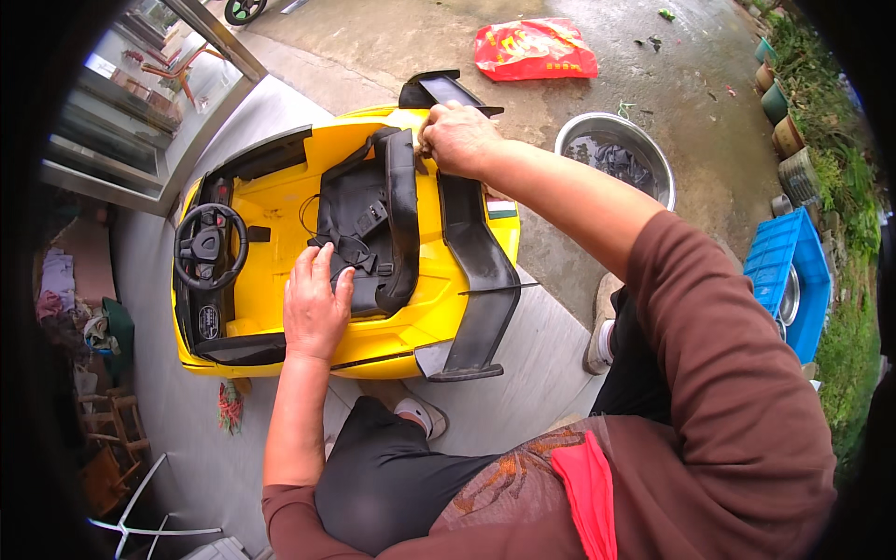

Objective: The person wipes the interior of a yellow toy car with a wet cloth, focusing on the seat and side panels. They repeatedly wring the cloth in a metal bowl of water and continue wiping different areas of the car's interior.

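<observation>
A yellow ride-on toy car (392, 339) with a black steering wheel (211, 246) stands before me. My right hand (458, 136) is at the far rear of the body, behind the seat back, its fingers curled on a brownish cloth (424, 143) that is mostly hidden. My left hand (317, 297) is over the car's near side by the seat, fingers apart, holding nothing. On the black seat (353, 192) lie a black adapter (371, 218) with a thin cable, and straps with a buckle. The black rear spoiler (476, 259) runs across the back of the car.
A metal basin (668, 189) with water and dark cloth stands beyond the spoiler, near a red plastic bag (535, 50). Right are a blue crate (766, 262) and potted plants. A glass door (210, 133) is at upper left; a metal rack (124, 528) stands lower left.
</observation>
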Motion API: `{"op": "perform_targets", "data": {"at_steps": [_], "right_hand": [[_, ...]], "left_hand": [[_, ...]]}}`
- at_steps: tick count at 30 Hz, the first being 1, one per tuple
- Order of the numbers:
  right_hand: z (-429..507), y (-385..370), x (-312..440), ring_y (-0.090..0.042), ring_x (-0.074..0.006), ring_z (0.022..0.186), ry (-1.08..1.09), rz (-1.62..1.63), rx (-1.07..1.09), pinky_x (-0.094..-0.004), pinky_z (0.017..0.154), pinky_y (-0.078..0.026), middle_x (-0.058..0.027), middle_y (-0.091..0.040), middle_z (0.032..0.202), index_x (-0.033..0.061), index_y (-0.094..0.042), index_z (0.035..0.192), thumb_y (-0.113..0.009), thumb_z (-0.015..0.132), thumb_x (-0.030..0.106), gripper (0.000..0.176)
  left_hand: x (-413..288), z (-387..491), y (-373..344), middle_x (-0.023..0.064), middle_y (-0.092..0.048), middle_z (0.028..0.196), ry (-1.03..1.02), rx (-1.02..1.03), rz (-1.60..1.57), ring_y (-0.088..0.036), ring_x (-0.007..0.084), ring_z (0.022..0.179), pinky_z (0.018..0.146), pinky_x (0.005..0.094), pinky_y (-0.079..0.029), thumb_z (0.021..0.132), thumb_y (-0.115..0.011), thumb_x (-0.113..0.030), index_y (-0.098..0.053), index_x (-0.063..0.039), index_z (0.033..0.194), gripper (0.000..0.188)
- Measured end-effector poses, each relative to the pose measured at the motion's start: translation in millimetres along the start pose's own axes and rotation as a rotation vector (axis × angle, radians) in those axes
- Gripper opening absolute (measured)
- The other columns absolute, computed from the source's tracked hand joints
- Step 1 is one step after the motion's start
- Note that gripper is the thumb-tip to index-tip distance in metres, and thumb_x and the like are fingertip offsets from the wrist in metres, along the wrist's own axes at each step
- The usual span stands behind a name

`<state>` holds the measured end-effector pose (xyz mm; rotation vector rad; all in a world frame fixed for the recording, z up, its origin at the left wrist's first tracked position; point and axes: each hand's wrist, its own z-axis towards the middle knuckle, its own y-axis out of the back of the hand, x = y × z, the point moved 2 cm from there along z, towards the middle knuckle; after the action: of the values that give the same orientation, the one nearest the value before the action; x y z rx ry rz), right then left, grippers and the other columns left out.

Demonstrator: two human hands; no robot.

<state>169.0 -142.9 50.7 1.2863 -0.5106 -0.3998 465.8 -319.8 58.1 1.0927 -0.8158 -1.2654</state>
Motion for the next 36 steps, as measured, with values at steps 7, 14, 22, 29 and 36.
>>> {"op": "perform_targets", "data": {"at_steps": [7,14,22,29,36], "right_hand": [[0.7,-27.2,28.2,-0.063,-0.0284,0.120,0.214,-0.172,0.256,-0.0440,0.094,-0.050,-0.0094,-0.072,0.119,0.0095,-0.082,0.103,-0.069,0.087,0.028,0.028],[-54.6,-0.1,49.1,-0.064,-0.0289,0.118,0.231,-0.054,0.219,-0.0437,0.096,-0.052,-0.0096,-0.071,0.118,0.0108,-0.084,0.099,-0.069,0.084,0.025,0.025],[-109.1,3.7,96.0,-0.065,-0.0299,0.115,0.249,0.084,0.263,-0.0467,0.093,-0.053,-0.0073,-0.073,0.112,0.0122,-0.084,0.093,-0.070,0.082,0.024,0.021],[-105.6,25.4,76.0,-0.070,-0.0335,0.108,0.326,0.229,0.596,-0.0465,0.091,-0.057,-0.0113,-0.075,0.112,0.0110,-0.081,0.097,-0.065,0.085,0.020,0.022],[-60.9,50.7,34.9,-0.069,-0.0300,0.111,-0.010,0.144,0.170,-0.0432,0.094,-0.057,-0.0083,-0.075,0.109,0.0182,-0.083,0.100,-0.070,0.087,0.023,0.019]], "left_hand": [[-3.8,1.3,1.3,0.0190,-0.066,0.134,0.003,0.012,0.036,-0.064,0.0380,0.123,0.103,0.0466,-0.051,0.101,-0.070,-0.034,-0.067,-0.004,0.136,0.046],[-1.8,-0.2,-1.9,0.0172,-0.067,0.131,-0.021,-0.001,0.037,-0.065,0.0356,0.121,0.101,0.0460,-0.052,0.100,-0.070,-0.035,-0.071,-0.004,0.128,0.042],[-2.7,-2.2,-2.0,0.0144,-0.068,0.128,-0.002,-0.005,0.042,-0.066,0.0343,0.117,0.100,0.0456,-0.053,0.100,-0.070,-0.035,-0.074,-0.004,0.123,0.039],[-0.1,-4.2,-2.9,0.0134,-0.068,0.127,0.028,-0.024,0.047,-0.066,0.0335,0.117,0.099,0.0447,-0.052,0.099,-0.070,-0.037,-0.076,-0.006,0.122,0.039],[2.9,-5.8,-5.7,0.0139,-0.067,0.127,0.023,-0.068,0.019,-0.066,0.0337,0.115,0.098,0.0461,-0.052,0.099,-0.070,-0.039,-0.076,-0.006,0.123,0.041]]}}
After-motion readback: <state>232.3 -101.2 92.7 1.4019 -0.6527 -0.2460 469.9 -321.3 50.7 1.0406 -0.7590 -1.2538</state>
